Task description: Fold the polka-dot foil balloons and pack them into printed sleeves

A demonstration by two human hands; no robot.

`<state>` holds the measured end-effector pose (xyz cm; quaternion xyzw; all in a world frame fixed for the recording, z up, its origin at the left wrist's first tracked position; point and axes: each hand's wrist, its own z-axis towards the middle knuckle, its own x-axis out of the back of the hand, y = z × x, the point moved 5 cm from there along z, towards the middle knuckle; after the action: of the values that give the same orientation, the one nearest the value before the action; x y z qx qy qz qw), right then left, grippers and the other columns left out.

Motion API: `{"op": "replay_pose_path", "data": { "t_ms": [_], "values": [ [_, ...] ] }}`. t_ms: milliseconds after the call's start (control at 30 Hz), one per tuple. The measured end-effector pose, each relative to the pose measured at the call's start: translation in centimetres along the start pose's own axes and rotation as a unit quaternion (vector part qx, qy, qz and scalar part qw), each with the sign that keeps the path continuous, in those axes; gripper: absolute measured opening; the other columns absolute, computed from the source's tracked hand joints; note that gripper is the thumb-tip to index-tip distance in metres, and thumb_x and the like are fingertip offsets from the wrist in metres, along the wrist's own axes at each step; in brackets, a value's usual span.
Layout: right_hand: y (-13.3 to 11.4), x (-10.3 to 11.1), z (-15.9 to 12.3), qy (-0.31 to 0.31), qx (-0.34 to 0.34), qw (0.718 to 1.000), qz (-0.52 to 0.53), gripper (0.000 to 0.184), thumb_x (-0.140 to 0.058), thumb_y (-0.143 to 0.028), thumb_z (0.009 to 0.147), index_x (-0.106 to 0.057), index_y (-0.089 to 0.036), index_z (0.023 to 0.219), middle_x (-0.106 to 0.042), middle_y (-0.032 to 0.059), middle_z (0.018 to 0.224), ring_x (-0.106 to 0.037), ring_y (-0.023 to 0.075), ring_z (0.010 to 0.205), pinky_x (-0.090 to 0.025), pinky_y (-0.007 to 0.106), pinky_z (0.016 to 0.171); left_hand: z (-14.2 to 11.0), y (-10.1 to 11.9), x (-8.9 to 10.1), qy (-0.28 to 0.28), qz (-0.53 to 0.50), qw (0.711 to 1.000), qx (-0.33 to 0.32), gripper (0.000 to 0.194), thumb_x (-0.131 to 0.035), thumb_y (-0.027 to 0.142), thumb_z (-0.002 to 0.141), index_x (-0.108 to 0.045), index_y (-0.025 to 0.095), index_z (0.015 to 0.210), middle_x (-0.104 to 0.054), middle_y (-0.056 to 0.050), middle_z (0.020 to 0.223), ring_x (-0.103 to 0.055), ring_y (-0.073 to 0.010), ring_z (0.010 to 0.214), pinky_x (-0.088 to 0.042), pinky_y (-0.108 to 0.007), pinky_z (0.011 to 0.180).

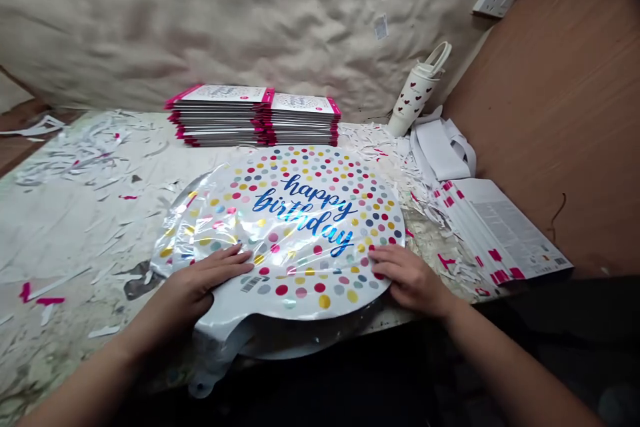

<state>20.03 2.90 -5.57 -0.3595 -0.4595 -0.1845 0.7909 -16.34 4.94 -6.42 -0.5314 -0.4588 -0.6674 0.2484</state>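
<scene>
The foil balloon lies at centre on the table, its lower part over the near edge at 6 o'clock. The left hand at 8 and right hand at 4 rest with fingers extended; whether thumbs pinch beneath, I can't tell. Light, even pressure should probably limit creasing. Stacked packets bound 12, a tumbler 2; 9 offers more room, among paper scraps

Moderate, uneven light, brightest on the middle of the counter, fades to near-black at the lower right. White glare streaks the shiny foil balloon. Wide-angle distortion stretches the edges; fine print is soft.
</scene>
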Motion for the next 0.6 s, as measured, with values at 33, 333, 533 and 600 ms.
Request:
{"op": "replay_pose_path", "data": {
  "t_ms": [33, 333, 533, 600],
  "values": [
    [0.1, 0.2, -0.1, 0.024, -0.021, 0.999, 0.026, 0.038, -0.044, -0.004, 0.071, -0.058, -0.023, 0.102, -0.063, 0.0050, 0.111, -0.056, 0.0200, 0.109, -0.044, 0.040, 0.095, 0.0, 0.0, 0.1, -0.018, -0.019, 1.000, -0.003, 0.050, -0.037, 0.014, 0.074, -0.061, 0.031, 0.114, -0.053, 0.007, 0.127, -0.043, -0.0185, 0.123, -0.034, -0.034, 0.104],
    [3.2, 1.1, 0.0, 0.015, -0.076, 0.995, -0.058, 0.035, -0.047, -0.009, 0.076, -0.058, -0.018, 0.108, -0.063, 0.0101, 0.112, -0.057, 0.0215, 0.106, -0.045, 0.040, 0.094, -0.6, -1.5, 0.2, -0.037, -0.149, 0.988, -0.003, 0.043, -0.040, 0.018, 0.081, -0.060, 0.036, 0.114, -0.054, 0.006, 0.126, -0.042, -0.0226, 0.124, -0.035, -0.042, 0.103],
    [2.4, 1.5, -0.7, -0.053, -0.059, 0.997, -0.022, 0.044, -0.055, -0.016, 0.073, -0.056, -0.020, 0.116, -0.057, 0.0099, 0.122, -0.050, 0.0244, 0.115, -0.035, 0.047, 0.103, -1.0, -1.6, -0.2, -0.039, -0.163, 0.985, -0.039, 0.036, -0.043, 0.026, 0.083, -0.062, 0.036, 0.111, -0.058, 0.001, 0.122, -0.043, -0.0256, 0.123, -0.038, -0.043, 0.100],
    [2.9, 1.2, -0.7, -0.088, -0.087, 0.992, 0.020, 0.054, -0.054, -0.017, 0.075, -0.047, -0.022, 0.128, -0.045, 0.0094, 0.135, -0.041, 0.0237, 0.125, -0.032, 0.045, 0.105, -1.2, -2.0, 0.1, -0.028, -0.135, 0.990, -0.038, 0.041, -0.042, 0.025, 0.083, -0.056, 0.034, 0.120, -0.050, 0.000, 0.131, -0.041, -0.0256, 0.125, -0.036, -0.042, 0.101]
  ]
}}
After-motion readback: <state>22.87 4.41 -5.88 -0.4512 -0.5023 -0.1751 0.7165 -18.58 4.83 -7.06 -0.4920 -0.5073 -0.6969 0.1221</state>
